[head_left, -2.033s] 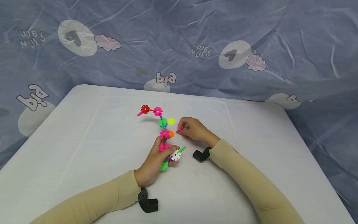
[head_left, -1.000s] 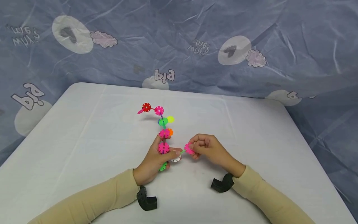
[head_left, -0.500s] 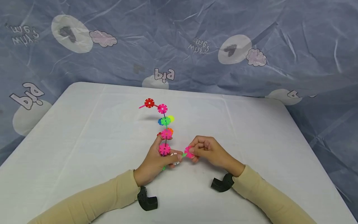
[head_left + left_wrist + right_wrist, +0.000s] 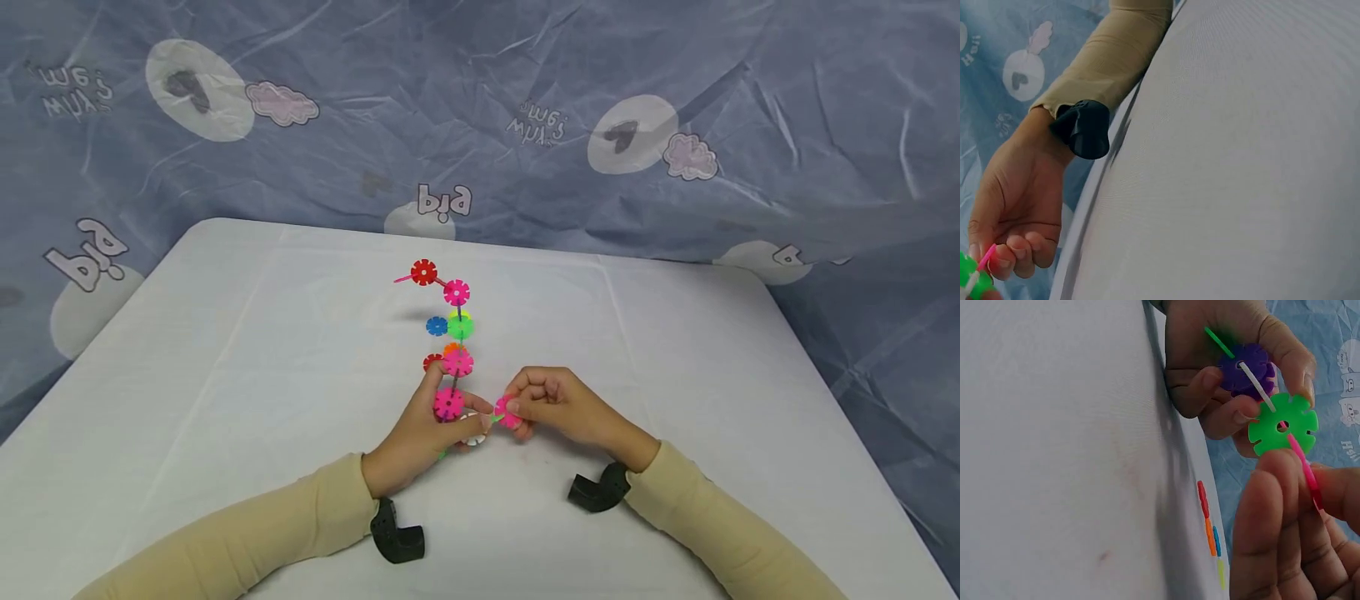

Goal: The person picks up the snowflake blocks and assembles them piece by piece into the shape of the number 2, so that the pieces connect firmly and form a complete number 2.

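Observation:
My left hand [image 4: 405, 442] grips a chain of slotted plastic discs that rises away from it over the table. In the head view the chain runs through a pink disc [image 4: 448, 403], a light green disc [image 4: 461, 327] and a red disc [image 4: 423, 272] at its far end. A white disc [image 4: 474, 437] lies by the left thumb. My right hand [image 4: 562, 408] pinches another pink disc [image 4: 506, 412] between thumb and fingers. In the right wrist view its edge meets the slotted rim of a green disc [image 4: 1300, 419], which joins the white disc and a purple disc [image 4: 1244, 369].
A white cloth covers the table [image 4: 300, 367]. Behind it hangs a blue-grey printed curtain [image 4: 480, 100]. A black camera mount [image 4: 397, 537] sits at the left wrist and another mount [image 4: 600, 490] at the right, both close over the tabletop.
My right hand has come down and nearer, bringing its pink disc against the green disc by the left thumb. The chain's far end has swung to the right as the left hand turned slightly.

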### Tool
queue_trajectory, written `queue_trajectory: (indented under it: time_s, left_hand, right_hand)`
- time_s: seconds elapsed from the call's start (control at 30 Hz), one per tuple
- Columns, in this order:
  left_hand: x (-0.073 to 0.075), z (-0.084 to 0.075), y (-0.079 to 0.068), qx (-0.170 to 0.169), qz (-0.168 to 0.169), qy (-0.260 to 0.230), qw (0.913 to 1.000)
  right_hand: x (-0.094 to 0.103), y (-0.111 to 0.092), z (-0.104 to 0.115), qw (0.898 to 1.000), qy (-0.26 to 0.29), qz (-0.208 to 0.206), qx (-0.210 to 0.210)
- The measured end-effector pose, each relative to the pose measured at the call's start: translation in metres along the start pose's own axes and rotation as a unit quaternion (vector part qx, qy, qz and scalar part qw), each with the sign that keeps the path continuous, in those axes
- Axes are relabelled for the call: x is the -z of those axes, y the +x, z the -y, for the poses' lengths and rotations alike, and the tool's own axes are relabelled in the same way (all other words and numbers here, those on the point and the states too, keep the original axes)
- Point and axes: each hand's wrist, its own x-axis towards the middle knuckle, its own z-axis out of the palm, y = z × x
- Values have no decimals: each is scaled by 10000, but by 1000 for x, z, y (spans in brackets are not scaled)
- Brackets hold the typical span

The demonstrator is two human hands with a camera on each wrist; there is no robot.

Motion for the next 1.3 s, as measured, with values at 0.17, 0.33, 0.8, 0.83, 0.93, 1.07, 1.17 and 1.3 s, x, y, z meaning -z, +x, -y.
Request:
queue_trajectory:
  time_s: [0.17,0.33,0.8,0.83,0.93,1.07,1.17,1.3]
  left_hand:
    - [-2,-1,-2,-53,-109,270,9996]
    - [-5,3,-2,-8,-141,92,9999]
    - [-10,6,0,109,-106,-70,9999]
    - [-10,6,0,124,-115,-60,9998]
    - [-9,5,1,155,-138,-45,9998]
    - [-8,5,0,128,-176,-91,9997]
    - [-8,5,0,101,-154,-138,9997]
    - [-7,5,0,125,-67,-86,9999]
  right_hand:
    - [4,1,-5,9993,-113,160,-303]
    - [9,-2,-11,9950,-433,542,-720]
    - [16,-4,-7,9866,-332,1222,-1025]
    - [16,-4,-7,9865,-325,1250,-1009]
    - [17,-2,-6,9862,-306,1321,-948]
    - [17,0,-5,9850,-253,1426,-936]
    - [16,0,-4,9841,-236,1466,-974]
    - [15,1,-2,9846,-236,1441,-962]
